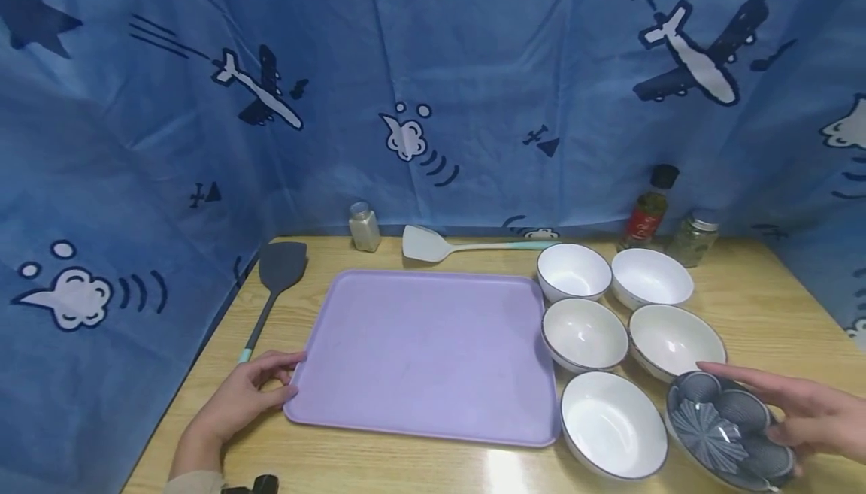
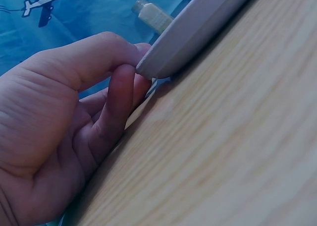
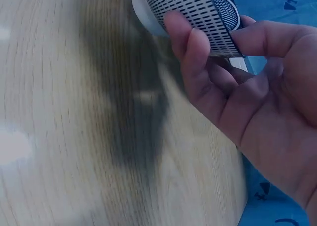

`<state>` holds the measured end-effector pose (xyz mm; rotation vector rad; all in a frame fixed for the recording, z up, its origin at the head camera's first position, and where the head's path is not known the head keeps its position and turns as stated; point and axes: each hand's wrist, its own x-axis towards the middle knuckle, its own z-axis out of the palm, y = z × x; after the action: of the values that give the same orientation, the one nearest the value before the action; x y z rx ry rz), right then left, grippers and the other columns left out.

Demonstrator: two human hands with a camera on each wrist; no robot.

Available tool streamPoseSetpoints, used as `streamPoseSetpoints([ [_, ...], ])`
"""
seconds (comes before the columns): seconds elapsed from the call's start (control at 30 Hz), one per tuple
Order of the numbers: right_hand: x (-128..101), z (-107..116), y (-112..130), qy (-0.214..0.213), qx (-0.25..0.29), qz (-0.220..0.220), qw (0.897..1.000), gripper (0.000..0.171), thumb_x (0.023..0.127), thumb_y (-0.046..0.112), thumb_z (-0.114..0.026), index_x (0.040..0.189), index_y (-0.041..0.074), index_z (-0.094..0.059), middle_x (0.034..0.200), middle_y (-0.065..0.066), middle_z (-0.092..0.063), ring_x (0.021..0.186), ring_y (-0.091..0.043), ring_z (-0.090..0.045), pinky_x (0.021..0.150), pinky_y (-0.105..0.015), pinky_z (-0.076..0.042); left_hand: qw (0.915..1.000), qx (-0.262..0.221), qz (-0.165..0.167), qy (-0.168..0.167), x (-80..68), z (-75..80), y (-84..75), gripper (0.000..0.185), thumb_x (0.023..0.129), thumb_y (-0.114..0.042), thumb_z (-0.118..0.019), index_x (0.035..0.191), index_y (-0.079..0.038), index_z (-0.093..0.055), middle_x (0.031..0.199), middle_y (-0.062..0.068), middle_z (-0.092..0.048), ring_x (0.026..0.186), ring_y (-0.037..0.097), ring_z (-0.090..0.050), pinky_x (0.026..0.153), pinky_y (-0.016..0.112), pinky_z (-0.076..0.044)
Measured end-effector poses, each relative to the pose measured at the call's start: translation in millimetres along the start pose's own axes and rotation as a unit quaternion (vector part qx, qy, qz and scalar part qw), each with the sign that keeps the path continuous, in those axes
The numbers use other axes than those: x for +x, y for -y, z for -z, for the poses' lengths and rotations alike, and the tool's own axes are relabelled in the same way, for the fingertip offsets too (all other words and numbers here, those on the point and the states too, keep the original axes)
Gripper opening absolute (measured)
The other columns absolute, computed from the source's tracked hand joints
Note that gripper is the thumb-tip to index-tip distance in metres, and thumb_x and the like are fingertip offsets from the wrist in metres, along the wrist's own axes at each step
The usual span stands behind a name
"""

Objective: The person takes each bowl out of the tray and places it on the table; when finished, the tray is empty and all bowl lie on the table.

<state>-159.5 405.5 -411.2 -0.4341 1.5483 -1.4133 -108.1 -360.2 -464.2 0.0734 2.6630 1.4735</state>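
Observation:
A light purple tray [image 1: 426, 351] lies on the wooden table, its inside bare. My left hand [image 1: 240, 396] is at the tray's left edge; in the left wrist view, bent fingers and thumb pinch the rim [image 2: 171, 50]. At the lower right, my right hand [image 1: 805, 411] grips the edge of a dark bowl [image 1: 720, 430] with grey line patterns. The right wrist view shows this bowl [image 3: 193, 18] tilted above the table, fingers on one face of its wall and thumb at the other. Beside it stand a white bowl [image 1: 614, 426] and a cream bowl [image 1: 676, 340].
More light bowls [image 1: 585, 332] stand close along the tray's right edge. A dark spatula [image 1: 280, 268] lies left, a pale spatula [image 1: 426, 244] behind the tray. A small jar [image 1: 365, 227], a red-labelled bottle [image 1: 647, 212] and a spice jar [image 1: 694, 238] stand by the blue curtain [image 1: 473, 88].

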Motion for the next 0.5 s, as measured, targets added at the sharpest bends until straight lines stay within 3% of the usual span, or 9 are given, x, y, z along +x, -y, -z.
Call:
streamPoseSetpoints([
  [0.13,1.1,0.9,-1.8,-0.011,-0.026,-0.005,1.0,0.08,0.097,-0.007,-0.038,0.162,0.02,0.0,0.139,0.043,-0.033,0.117,0.007,-0.044,0.075,-0.048,-0.058,1.0,0.004,0.003,-0.004,-1.4,1.9,-1.4,0.05,0.087,-0.022,-0.078,0.134,-0.012,-0.063,0.116,0.007,-0.062,0.098,0.009,-0.06,0.09,0.013,-0.041],
  [0.27,1.7,0.2,-4.4,-0.003,-0.055,0.01,0.998,0.079,0.098,-0.006,-0.039,0.161,0.015,0.003,0.148,0.039,-0.029,0.123,0.001,-0.045,0.072,-0.046,-0.059,1.0,-0.003,-0.004,-0.002,-1.7,2.5,-2.1,0.05,0.087,-0.021,-0.078,0.134,-0.011,-0.063,0.117,0.008,-0.062,0.099,0.01,-0.06,0.091,0.012,-0.041],
  [0.5,1.2,2.7,-18.1,-0.008,-0.06,0.026,0.998,0.077,0.099,-0.007,-0.037,0.161,0.013,0.005,0.146,0.042,-0.023,0.121,0.004,-0.045,0.07,-0.046,-0.059,0.9998,-0.009,-0.017,0.002,-2.2,1.2,2.5,0.05,0.087,-0.021,-0.078,0.133,-0.011,-0.063,0.119,0.009,-0.062,0.098,0.009,-0.061,0.091,0.012,-0.041],
])
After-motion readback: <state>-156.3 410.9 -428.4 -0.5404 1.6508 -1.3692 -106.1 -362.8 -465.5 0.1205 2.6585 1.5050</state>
